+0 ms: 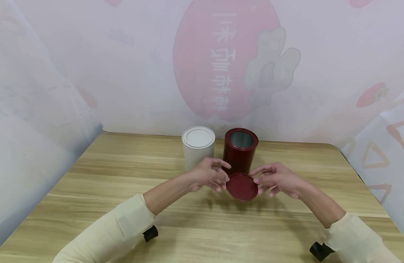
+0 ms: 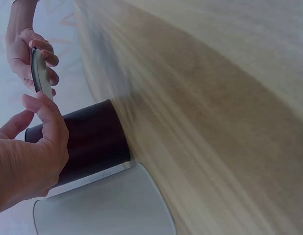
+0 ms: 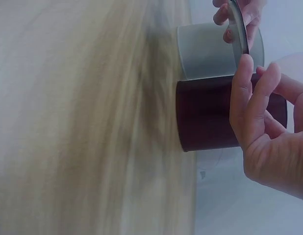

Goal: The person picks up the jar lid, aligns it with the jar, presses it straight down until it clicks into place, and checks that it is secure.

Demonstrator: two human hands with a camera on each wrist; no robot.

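Observation:
A dark red round lid (image 1: 242,186) hangs just above the wooden table (image 1: 90,204), tilted toward me. My left hand (image 1: 221,179) pinches its left edge with the fingertips, and my right hand (image 1: 259,179) pinches its right edge. Right behind the lid stands an open dark red tin (image 1: 240,151) with a shiny inside. A white tin (image 1: 198,148) with its lid on stands touching it on the left. The left wrist view shows the lid (image 2: 39,73) edge-on between both hands, beside the red tin (image 2: 92,142). In the right wrist view my right hand's fingertips (image 3: 243,63) meet the lid (image 3: 239,27).
The table's back edge runs just behind the two tins, against a pale wall covering with a pink strawberry print (image 1: 221,58). Patterned sheets close in the left and right sides. Bare wood lies in front of the hands.

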